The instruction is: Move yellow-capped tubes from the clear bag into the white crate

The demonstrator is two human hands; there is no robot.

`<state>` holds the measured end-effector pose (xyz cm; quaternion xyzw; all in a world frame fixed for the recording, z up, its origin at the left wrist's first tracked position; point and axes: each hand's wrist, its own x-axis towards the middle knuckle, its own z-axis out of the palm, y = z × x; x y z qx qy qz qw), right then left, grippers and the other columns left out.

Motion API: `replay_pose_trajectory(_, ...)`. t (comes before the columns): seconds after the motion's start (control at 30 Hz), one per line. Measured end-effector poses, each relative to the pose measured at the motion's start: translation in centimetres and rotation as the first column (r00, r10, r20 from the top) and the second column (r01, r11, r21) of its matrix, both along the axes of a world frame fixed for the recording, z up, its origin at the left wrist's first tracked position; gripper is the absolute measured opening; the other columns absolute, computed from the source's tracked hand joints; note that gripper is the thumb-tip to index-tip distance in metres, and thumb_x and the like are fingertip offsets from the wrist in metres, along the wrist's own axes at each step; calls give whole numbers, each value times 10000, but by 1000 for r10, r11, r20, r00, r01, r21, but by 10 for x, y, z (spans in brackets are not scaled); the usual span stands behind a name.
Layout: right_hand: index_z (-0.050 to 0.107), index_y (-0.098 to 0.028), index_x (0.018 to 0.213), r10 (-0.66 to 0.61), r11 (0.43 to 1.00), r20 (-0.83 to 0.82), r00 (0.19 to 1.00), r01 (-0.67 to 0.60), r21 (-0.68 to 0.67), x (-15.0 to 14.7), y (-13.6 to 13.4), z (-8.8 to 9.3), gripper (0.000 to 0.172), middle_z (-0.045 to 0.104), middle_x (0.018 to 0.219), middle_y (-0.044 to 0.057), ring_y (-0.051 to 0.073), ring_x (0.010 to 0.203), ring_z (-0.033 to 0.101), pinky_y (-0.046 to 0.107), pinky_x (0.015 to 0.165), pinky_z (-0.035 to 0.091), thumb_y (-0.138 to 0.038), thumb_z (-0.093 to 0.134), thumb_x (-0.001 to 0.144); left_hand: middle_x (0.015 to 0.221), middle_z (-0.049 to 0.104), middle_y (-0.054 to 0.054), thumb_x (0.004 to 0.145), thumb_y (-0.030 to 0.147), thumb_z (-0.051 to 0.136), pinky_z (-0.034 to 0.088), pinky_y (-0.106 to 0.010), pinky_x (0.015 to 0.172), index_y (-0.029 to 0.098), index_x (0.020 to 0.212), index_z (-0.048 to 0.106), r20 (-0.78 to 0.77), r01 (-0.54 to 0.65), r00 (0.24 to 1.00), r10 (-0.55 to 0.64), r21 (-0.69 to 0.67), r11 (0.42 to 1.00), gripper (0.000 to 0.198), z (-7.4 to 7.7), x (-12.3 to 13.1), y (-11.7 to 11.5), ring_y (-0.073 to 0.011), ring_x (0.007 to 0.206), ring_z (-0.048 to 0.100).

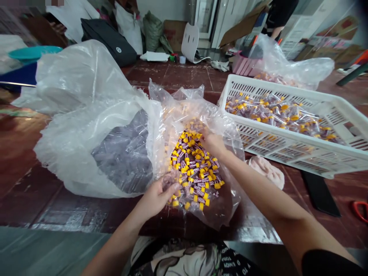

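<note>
A clear plastic bag (230, 191) lies opened out in front of me, with a heap of small yellow-capped tubes (198, 168), purple and white patterned, inside it. My left hand (156, 197) is at the heap's near left side, its fingers curled round a clear plastic piece (170, 179). At the far right side of the heap is my right hand (214, 142), its fingers bent in against the yellow caps. Its fingertips are partly hidden, so what they pinch is unclear. Left of the heap, a large whitish plastic bag (69, 153) gapes open over many clear plastic pieces (123, 153).
A white slatted crate (287, 142) at right holds wrapped yellow-capped items (276, 109). Near it lie a pale cloth (267, 170), a black flat object (320, 193) and red-handled scissors (360, 211). Behind stand a pink basket (244, 65) and a person (280, 17).
</note>
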<state>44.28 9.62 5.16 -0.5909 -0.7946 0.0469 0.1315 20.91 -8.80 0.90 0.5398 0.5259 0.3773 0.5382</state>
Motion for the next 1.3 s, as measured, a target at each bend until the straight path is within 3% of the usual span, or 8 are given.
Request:
replay_pose_trajectory(0.1, 694, -189, 1190, 255, 967, -227, 940, -240, 90, 15, -30, 18, 269, 748, 1136, 93, 214, 1023, 710, 337, 926, 555, -287, 524, 1006, 1172, 723, -106, 876, 466, 683, 514, -302, 584, 238, 1258, 659, 31, 35, 999, -33, -35, 999, 445, 9, -5, 4, -211, 799, 697)
replay_pose_trajectory(0.2, 721, -221, 1073, 602, 797, -412, 684, -549, 252, 17, -69, 26, 180, 748, 1042, 56, 174, 968, 705, 325, 883, 574, -278, 563, 1009, 1080, 733, -91, 850, 447, 710, 528, -321, 649, 231, 1167, 695, 68, 108, 992, -106, -30, 994, 384, 18, 3, 12, -205, 793, 688)
replay_pose_trajectory(0.33, 690, -224, 1107, 721, 682, -415, 555, -674, 285, 11, -100, 27, 191, 723, 1029, 60, 158, 947, 690, 324, 842, 583, -204, 515, 1033, 827, 708, -46, 853, 450, 708, 530, -344, 714, 230, 1113, 718, 96, 199, 976, -197, -13, 980, 341, 28, 19, 19, -194, 738, 661)
replay_pose_trajectory(0.5, 669, -215, 1102, 677, 735, -431, 597, -573, 362, 25, -102, 34, 148, 712, 1005, 65, 159, 950, 684, 323, 837, 584, -189, 544, 1027, 812, 703, -33, 861, 449, 713, 519, -322, 720, 199, 1115, 694, 86, 160, 984, -158, -15, 987, 357, 30, 24, 21, -168, 734, 644)
replay_pose_trajectory(0.7, 649, -182, 1111, 708, 701, -431, 559, -633, 329, 34, -104, 29, 158, 699, 1029, 82, 169, 966, 672, 339, 845, 574, -160, 514, 1033, 767, 682, -11, 875, 442, 705, 514, -301, 729, 149, 1108, 674, 99, 185, 977, -187, 24, 982, 375, 22, 24, 22, -142, 715, 637)
replay_pose_trajectory(0.93, 642, -211, 1240, 709, 685, -457, 537, -680, 261, 29, -116, 21, 228, 703, 1058, 69, 163, 973, 678, 327, 852, 583, -222, 527, 1044, 711, 638, 4, 885, 435, 711, 492, -257, 661, 160, 814, 667, 53, 239, 968, -246, 117, 964, 287, 34, 31, 21, -117, 667, 596)
replay_pose_trajectory(1.13, 314, -178, 1575, 628, 776, -374, 682, -515, 365, 14, -136, -14, 943, 518, 1491, 195, 312, 1378, 514, 510, 1106, 493, -611, 734, 849, 910, 744, -64, 878, 475, 727, 547, -299, 780, 163, 943, 718, 209, 119, 970, -122, 27, 993, 320, 32, 41, 20, -172, 843, 684)
replay_pose_trajectory(1.3, 499, -155, 1388, 567, 799, -342, 750, -399, 450, -3, -146, -28, 662, 684, 1219, 144, 285, 1109, 652, 462, 944, 557, -459, 743, 853, 941, 755, -48, 892, 460, 721, 553, -305, 818, 180, 968, 744, 262, 76, 962, -75, 7, 997, 291, 18, 49, 14, -171, 858, 690)
